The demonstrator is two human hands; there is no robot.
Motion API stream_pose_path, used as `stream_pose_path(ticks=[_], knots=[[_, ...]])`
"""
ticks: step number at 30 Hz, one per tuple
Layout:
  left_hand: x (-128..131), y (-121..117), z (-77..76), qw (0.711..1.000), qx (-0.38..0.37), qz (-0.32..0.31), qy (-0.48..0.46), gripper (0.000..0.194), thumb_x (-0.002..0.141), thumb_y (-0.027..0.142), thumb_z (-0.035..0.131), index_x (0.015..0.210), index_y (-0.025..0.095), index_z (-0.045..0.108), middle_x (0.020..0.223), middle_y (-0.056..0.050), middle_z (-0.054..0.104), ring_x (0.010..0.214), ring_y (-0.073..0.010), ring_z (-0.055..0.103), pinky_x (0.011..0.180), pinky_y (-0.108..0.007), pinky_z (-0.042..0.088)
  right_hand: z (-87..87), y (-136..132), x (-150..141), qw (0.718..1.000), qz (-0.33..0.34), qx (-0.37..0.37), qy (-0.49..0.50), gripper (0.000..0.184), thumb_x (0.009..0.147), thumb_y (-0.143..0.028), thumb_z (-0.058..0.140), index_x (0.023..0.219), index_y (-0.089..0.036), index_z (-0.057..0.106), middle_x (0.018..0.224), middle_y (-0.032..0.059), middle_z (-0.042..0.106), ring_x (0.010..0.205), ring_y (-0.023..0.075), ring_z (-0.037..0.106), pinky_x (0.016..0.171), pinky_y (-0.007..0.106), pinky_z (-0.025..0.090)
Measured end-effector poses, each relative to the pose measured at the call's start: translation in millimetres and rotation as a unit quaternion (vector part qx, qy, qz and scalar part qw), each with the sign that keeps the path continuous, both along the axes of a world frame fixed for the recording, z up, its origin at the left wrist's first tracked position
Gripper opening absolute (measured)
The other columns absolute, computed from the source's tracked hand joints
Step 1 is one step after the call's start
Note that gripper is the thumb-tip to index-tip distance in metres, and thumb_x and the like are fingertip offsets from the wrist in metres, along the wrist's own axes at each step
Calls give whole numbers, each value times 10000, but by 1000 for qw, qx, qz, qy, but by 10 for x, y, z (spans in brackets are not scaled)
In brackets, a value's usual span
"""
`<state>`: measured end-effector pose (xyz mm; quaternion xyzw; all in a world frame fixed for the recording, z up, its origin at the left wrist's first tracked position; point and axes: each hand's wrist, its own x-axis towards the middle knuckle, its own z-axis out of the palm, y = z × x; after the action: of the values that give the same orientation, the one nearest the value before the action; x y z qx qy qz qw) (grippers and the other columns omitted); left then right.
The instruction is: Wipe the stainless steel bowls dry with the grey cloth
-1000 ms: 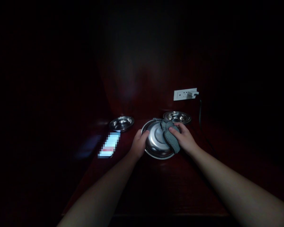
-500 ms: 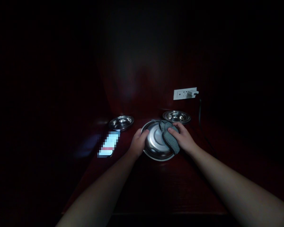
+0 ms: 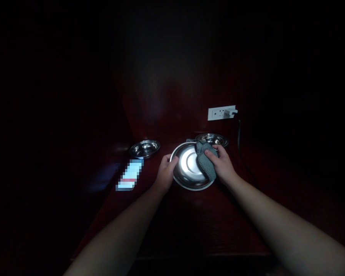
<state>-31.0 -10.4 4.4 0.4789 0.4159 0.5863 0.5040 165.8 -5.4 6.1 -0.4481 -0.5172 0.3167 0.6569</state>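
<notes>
A round steel bowl (image 3: 187, 168) is held tilted toward me above the dark red table (image 3: 189, 222). My left hand (image 3: 166, 173) grips its left rim, fingers curled round the edge. My right hand (image 3: 222, 165) presses a grey-green cloth (image 3: 204, 160) against the bowl's right side, fingers closed on the cloth. The cloth drapes over the bowl's upper right rim.
A second steel bowl (image 3: 145, 148) sits on the table to the left, a third (image 3: 212, 139) behind the cloth to the right. A lit phone screen (image 3: 130, 175) lies at the left. A white wall socket (image 3: 221, 113) with a plug and dark cable (image 3: 239, 138) is behind. The surroundings are very dark.
The bowl has tipped so its shiny face turns more toward me. The cloth and my right hand have shifted slightly up along the right rim. My left hand keeps its grip.
</notes>
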Motion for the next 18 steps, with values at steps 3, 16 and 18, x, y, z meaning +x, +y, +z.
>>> stream_pose_path(ticks=[3,16,18], knots=[[-9,-5,17,995,-37,-40,-84,332,739,398,601,997,194,550,891,-28,605,758,-157,594,628,-274,480,9,5,-5,1000,-22,6,12,415,642,-530,671,891,-234,523,838,5,623,750,189,578,672,316,471],[-32,-42,27,998,18,-59,20,427,706,409,647,1036,149,576,991,-75,634,912,-219,582,819,-341,437,-8,-4,-22,999,16,-28,-25,421,664,-545,644,901,-232,493,797,-4,608,719,183,564,663,315,455],[-35,-29,51,998,29,-44,26,406,696,408,648,995,139,591,956,-72,639,900,-221,578,831,-342,423,-16,-6,-26,999,23,-28,-30,419,669,-543,641,898,-229,486,808,-6,599,725,179,560,667,313,451]])
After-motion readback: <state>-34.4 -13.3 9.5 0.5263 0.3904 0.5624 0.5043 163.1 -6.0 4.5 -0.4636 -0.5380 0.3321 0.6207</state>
